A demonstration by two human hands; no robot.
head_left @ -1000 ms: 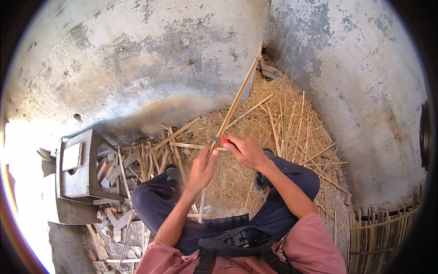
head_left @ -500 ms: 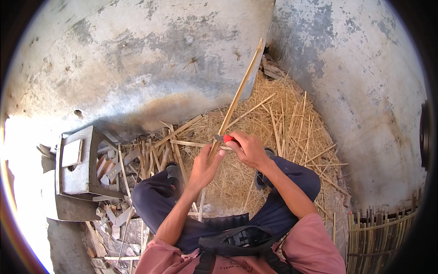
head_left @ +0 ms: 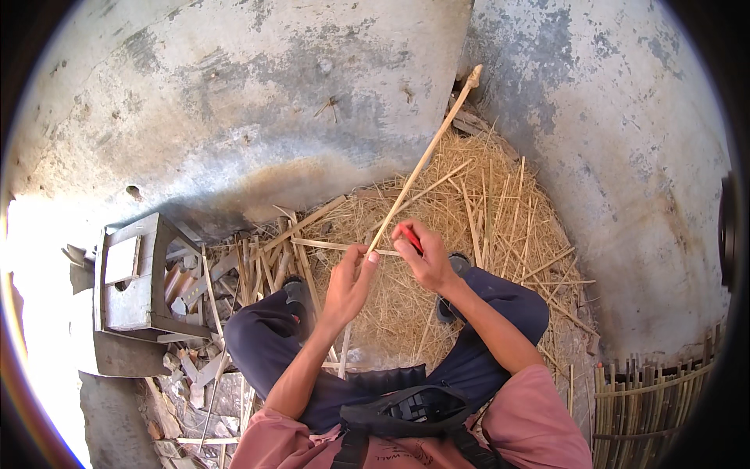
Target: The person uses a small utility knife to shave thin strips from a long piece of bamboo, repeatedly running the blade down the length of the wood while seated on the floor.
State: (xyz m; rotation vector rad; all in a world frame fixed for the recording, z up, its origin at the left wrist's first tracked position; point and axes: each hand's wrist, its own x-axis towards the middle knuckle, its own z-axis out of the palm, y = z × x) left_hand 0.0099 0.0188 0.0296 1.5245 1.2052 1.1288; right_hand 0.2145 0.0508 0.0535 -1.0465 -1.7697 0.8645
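Note:
A long pale bamboo stick (head_left: 426,160) slants up to the right, its far end near the wall corner. My left hand (head_left: 349,283) grips the stick's lower part between thumb and fingers. My right hand (head_left: 423,256) is closed on a red-handled tool (head_left: 411,238) held against the stick just above the left hand. Both hands are over my knees in dark trousers, above a heap of thin shavings.
A heap of straw-like shavings and split strips (head_left: 469,227) covers the floor ahead. A small grey wooden stool (head_left: 133,277) stands at the left among wood offcuts (head_left: 187,375). Grey plastered walls (head_left: 258,102) close the space. A woven bamboo piece (head_left: 648,402) stands at lower right.
The stick's far end has slid further up and right toward the wall corner. Both hands stay close together on it, hardly shifted.

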